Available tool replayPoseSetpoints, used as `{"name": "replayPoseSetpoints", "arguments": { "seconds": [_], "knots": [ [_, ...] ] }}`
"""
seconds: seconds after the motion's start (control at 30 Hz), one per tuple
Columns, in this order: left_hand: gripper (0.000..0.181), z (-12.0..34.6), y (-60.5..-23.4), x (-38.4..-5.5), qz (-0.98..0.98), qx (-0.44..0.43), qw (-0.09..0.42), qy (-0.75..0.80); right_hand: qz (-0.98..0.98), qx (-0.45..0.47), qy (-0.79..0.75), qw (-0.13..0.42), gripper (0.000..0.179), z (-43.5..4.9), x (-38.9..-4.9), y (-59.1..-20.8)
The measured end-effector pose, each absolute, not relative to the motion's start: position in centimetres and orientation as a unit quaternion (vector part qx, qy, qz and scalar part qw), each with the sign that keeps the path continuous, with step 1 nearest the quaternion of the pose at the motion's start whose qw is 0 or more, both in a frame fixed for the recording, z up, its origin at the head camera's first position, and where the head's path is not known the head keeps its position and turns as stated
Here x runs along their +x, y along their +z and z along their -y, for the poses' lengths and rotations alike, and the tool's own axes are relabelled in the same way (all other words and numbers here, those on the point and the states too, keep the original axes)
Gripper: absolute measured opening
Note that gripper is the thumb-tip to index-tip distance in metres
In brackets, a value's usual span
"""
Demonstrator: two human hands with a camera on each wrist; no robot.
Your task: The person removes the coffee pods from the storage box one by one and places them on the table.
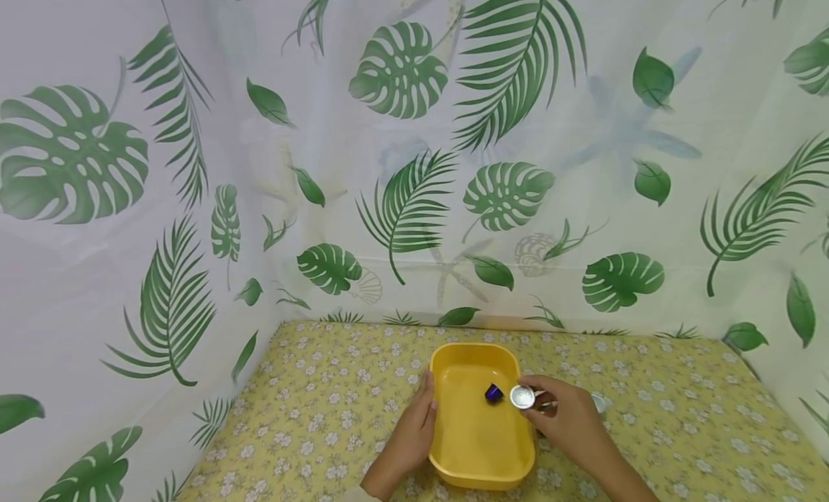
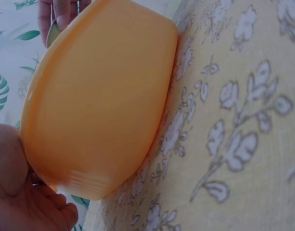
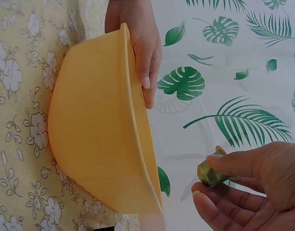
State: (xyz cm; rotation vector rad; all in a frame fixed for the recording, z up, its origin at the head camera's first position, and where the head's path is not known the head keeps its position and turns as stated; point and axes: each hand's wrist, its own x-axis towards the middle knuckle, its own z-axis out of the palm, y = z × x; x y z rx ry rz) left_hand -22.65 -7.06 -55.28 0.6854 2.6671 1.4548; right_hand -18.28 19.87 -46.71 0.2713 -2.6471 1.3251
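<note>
A yellow plastic basin point(image 1: 482, 444) stands on the cloth. My left hand point(image 1: 411, 426) holds its left rim; in the left wrist view some of that hand's fingers point(image 2: 61, 211) are curled beside the wall. Over the right rim, my right hand point(image 1: 570, 419) pinches a coffee capsule between thumb and fingers. The capsule's silver lid point(image 1: 522, 397) faces the head camera, and its green-gold body point(image 3: 211, 174) shows in the right wrist view. Inside the basin lies a dark blue-purple coffee capsule point(image 1: 494, 393).
Behind my right hand a silvery round thing point(image 1: 599, 402), partly hidden, lies on the yellow flowered tablecloth point(image 1: 330, 423). A white curtain with green leaves point(image 1: 414, 221) encloses the back and sides. A small dark thing point(image 3: 104, 229) peeks in at the right wrist view's lower edge.
</note>
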Motion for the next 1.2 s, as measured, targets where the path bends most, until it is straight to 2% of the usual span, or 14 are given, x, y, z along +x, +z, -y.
{"name": "replayPoseSetpoints", "arguments": {
  "seconds": [0.7, 1.2],
  "knots": [
    [0.054, 7.0, -55.1, -22.5, -0.857, 0.217, 0.015, 0.467, 0.901, 0.039, 0.43, 0.051, 0.05, -22.2, -17.4, -47.6],
    [0.054, 7.1, -55.3, -22.5, -0.86, 0.217, 0.012, 0.461, 0.897, 0.018, 0.44, 0.044, 0.048, -23.1, -16.8, -48.1]
  ]
}}
